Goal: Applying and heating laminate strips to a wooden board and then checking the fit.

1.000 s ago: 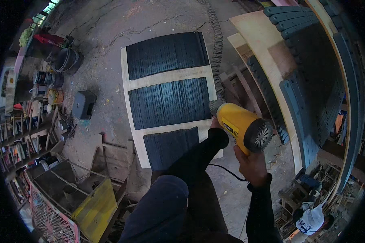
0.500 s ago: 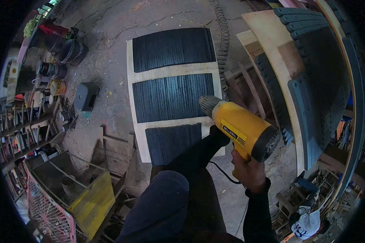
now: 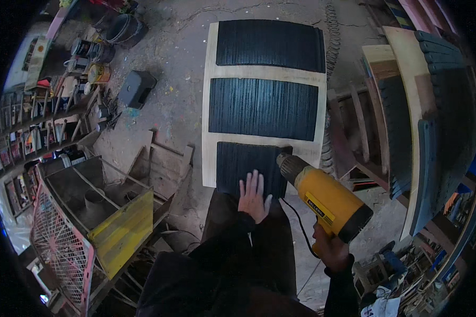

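Note:
My left hand (image 3: pixel 254 198) lies with fingers extended on the lowest dark, ridged panel (image 3: pixel 238 162). My right hand (image 3: pixel 330 245) grips the handle of a yellow heat gun (image 3: pixel 328 201) with a black rear end and a dark nozzle. The nozzle points at that panel's right side, beside my left fingers; I cannot tell whether it touches. A middle dark panel (image 3: pixel 262 105) and a top one (image 3: pixel 269 45) lie separated by pale strips of the wooden board (image 3: pixel 210 164) beneath them. A black cord hangs from the gun. My legs are under the board's near end.
A grey stool (image 3: pixel 137 89), buckets (image 3: pixel 126 33) and cans stand left on the cracked floor (image 3: pixel 174 74). A yellow-panelled metal frame (image 3: pixel 121 232) and pink grille are lower left. Leaning boards (image 3: pixel 407 79) with dark strips line the right; a coiled hose (image 3: pixel 333 47) runs beside the board.
The view has shifted, so the board sits higher and farther right. My left hand has moved onto the lowest panel. The heat gun's nozzle has moved from the middle panel down to the lowest one.

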`<state>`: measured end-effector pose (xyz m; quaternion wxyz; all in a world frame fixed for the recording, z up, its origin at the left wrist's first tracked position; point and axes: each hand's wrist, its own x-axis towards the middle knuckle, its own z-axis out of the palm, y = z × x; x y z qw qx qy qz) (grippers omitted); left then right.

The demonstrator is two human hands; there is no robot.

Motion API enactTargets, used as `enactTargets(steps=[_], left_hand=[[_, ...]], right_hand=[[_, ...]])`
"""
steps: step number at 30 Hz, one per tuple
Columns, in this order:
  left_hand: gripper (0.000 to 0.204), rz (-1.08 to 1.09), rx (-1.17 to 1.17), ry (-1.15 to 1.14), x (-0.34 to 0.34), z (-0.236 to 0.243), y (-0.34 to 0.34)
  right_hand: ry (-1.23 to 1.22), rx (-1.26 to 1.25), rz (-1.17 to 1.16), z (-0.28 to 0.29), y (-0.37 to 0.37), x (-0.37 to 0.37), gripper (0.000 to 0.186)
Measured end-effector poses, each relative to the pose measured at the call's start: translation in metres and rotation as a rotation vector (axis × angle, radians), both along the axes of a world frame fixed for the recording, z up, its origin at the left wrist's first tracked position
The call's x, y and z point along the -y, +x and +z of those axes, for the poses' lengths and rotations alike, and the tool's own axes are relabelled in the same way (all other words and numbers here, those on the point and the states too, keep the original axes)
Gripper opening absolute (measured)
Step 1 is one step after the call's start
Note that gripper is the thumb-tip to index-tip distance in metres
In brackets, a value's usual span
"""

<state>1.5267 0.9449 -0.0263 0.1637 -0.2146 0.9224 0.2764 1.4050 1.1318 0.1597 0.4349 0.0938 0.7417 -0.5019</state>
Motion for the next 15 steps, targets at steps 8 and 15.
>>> enactTargets(steps=[8,15], left_hand=[[0.073,0.155,-0.011,-0.171,0.012,-0.045,0.031],[0.076,0.143,-0.021,-0.105,0.015,-0.051,0.034]], right_hand=[[0.13,0.072,-0.028,0.0,0.027,-0.008,0.019],[0.113,-0.075,-0.031,0.008,0.042,-0.007,0.011]])
